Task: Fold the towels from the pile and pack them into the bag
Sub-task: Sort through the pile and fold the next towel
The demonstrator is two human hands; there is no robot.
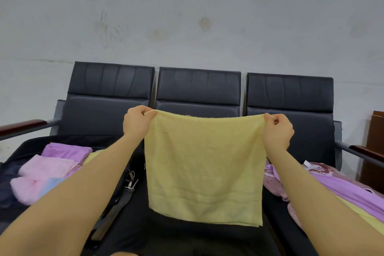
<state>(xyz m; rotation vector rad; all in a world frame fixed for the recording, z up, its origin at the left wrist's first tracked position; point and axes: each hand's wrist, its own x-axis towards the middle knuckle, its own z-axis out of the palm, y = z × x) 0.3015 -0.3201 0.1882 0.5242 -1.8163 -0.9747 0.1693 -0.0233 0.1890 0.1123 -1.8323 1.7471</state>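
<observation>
Left hand (137,123) and right hand (277,130) at mid-frame, each pinching a top corner of the yellow towel (203,168), hanging flat and hiding the middle bench seat. Folded pink and purple towels (52,164) in the dark bag (12,174) at lower left. Loose towel pile (342,189) at lower right, black bench (199,87) behind.

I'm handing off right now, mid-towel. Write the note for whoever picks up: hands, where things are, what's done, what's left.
Left hand and right hand each pinch a top corner of the yellow towel, which hangs open and unfolded over the middle seat.
Dark bag lies on the left seat; folded pink and purple towels are already in it.
Unfolded pile sits on the right seat.
Left: fold the yellow towel, pack it, then work through the pile.
</observation>
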